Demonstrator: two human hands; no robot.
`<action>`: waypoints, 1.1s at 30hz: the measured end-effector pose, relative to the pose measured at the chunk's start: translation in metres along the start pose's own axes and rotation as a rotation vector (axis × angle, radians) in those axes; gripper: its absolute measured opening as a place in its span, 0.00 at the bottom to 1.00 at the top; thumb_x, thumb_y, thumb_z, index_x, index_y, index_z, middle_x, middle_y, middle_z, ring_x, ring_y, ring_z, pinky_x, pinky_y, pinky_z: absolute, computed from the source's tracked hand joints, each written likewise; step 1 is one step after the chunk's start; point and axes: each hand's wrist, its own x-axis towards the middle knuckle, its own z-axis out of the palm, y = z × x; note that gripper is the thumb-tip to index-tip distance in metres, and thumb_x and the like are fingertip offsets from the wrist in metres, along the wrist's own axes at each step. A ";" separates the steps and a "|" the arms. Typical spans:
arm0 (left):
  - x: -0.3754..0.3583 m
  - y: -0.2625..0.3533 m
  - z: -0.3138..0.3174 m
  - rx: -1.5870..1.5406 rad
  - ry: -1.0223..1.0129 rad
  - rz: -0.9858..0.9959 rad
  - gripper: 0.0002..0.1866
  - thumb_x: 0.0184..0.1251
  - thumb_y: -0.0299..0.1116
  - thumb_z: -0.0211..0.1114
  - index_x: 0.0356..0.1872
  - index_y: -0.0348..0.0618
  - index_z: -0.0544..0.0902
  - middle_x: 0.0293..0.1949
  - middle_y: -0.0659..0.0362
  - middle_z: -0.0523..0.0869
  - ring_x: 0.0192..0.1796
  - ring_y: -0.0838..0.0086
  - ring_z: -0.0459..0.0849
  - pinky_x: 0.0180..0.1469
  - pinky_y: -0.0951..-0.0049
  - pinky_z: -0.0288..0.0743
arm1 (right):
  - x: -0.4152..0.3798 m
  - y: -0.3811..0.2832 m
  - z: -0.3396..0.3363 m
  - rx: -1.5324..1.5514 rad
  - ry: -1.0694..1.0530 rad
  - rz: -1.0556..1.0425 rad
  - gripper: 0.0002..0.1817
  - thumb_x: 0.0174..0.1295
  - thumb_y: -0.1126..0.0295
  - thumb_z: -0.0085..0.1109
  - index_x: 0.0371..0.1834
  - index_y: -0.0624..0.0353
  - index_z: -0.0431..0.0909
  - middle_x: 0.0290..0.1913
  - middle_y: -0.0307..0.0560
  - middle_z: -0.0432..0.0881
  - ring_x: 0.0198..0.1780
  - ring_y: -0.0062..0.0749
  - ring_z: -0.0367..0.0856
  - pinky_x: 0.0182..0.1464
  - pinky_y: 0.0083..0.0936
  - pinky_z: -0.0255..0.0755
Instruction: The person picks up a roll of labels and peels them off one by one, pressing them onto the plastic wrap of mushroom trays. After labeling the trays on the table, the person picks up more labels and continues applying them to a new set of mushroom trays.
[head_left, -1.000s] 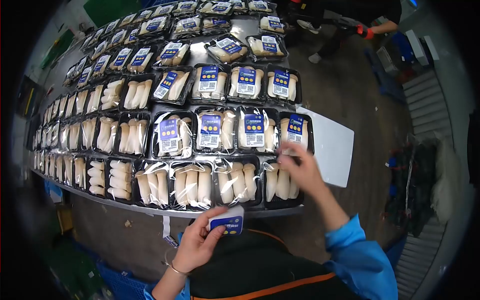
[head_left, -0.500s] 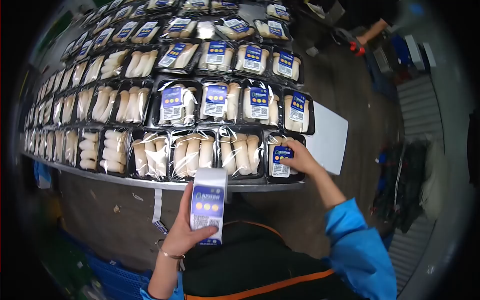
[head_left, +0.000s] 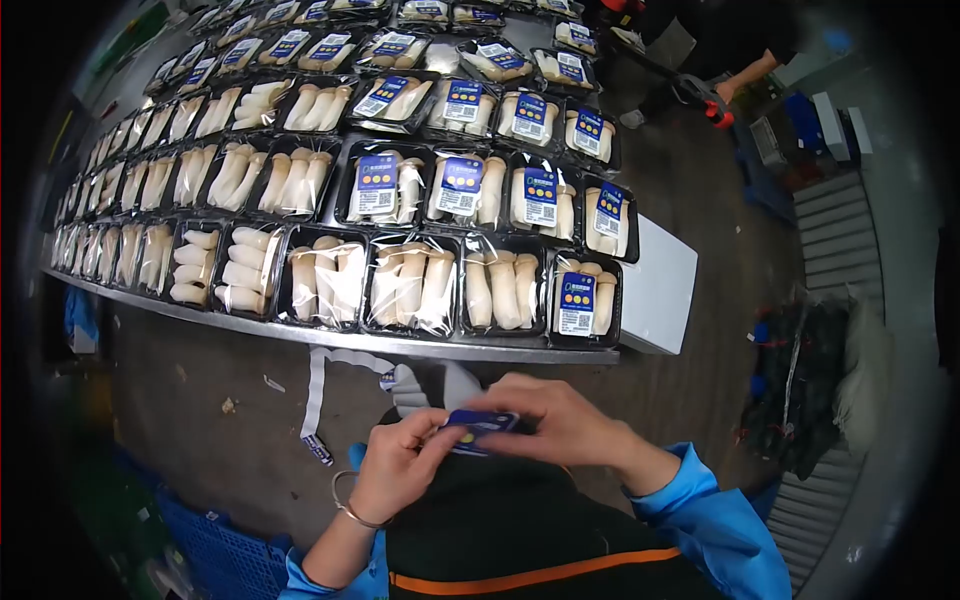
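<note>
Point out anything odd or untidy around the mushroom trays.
A strip of backing paper hangs over the table edge towards the floor, with scraps below. The trays themselves sit in neat rows.

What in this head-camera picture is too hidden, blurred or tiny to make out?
Head view only:
- Print on the blue label: covered by the left hand and right hand.
- Text on the tray stickers: too small.
- Far trays at left: blurred by lens distortion.
- Co-worker at top right: cut off by the edge.

Blue label strip (head_left: 478, 426), lying roughly flat, close to the body, below the table edge
</note>
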 end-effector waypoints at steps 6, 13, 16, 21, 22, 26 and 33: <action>-0.024 -0.051 -0.012 0.059 -0.028 -0.313 0.11 0.61 0.35 0.63 0.34 0.35 0.83 0.27 0.61 0.86 0.29 0.87 0.78 0.32 0.84 0.71 | 0.067 0.031 -0.075 -0.291 0.393 -0.059 0.12 0.50 0.71 0.62 0.37 0.62 0.77 0.35 0.47 0.79 0.38 0.29 0.78 0.41 0.24 0.72; -0.040 -0.029 -0.034 -0.186 0.152 -0.336 0.11 0.60 0.30 0.63 0.41 0.34 0.81 0.32 0.60 0.85 0.34 0.84 0.80 0.37 0.83 0.73 | 0.102 0.164 -0.058 -0.534 0.269 0.173 0.31 0.41 0.66 0.69 0.52 0.56 0.70 0.46 0.55 0.72 0.51 0.48 0.70 0.56 0.38 0.64; -0.048 -0.032 -0.042 -0.289 0.126 -0.231 0.26 0.55 0.21 0.64 0.57 0.37 0.71 0.38 0.56 0.84 0.38 0.79 0.81 0.43 0.79 0.73 | 0.083 0.143 -0.050 -0.604 0.659 -0.015 0.38 0.45 0.65 0.67 0.62 0.61 0.61 0.53 0.56 0.66 0.58 0.50 0.62 0.63 0.37 0.54; -0.032 -0.027 -0.029 -0.366 0.179 -0.066 0.43 0.47 0.15 0.64 0.67 0.44 0.54 0.45 0.53 0.80 0.47 0.70 0.79 0.49 0.75 0.72 | 0.081 0.210 -0.192 -0.062 1.242 0.209 0.24 0.56 0.70 0.53 0.57 0.65 0.66 0.52 0.55 0.74 0.47 0.41 0.76 0.51 0.31 0.69; -0.026 -0.031 -0.027 -0.293 0.156 -0.074 0.40 0.49 0.19 0.64 0.66 0.45 0.57 0.44 0.53 0.80 0.47 0.70 0.79 0.48 0.76 0.72 | 0.083 0.263 -0.230 -0.289 1.255 0.213 0.26 0.55 0.67 0.55 0.57 0.65 0.67 0.52 0.56 0.75 0.48 0.41 0.77 0.52 0.31 0.69; -0.008 -0.024 -0.020 -0.350 0.128 -0.295 0.21 0.53 0.18 0.63 0.51 0.34 0.74 0.44 0.55 0.80 0.45 0.77 0.78 0.49 0.78 0.72 | 0.100 0.300 -0.273 -0.086 1.119 0.608 0.28 0.48 0.61 0.62 0.52 0.65 0.72 0.43 0.54 0.80 0.44 0.37 0.80 0.49 0.30 0.72; 0.027 0.036 0.004 -0.249 0.229 -0.313 0.16 0.63 0.24 0.58 0.53 0.39 0.75 0.38 0.64 0.81 0.28 0.88 0.71 0.29 0.88 0.64 | 0.088 0.247 -0.259 0.063 1.077 0.452 0.17 0.53 0.71 0.60 0.43 0.72 0.74 0.36 0.49 0.80 0.36 0.28 0.78 0.42 0.22 0.72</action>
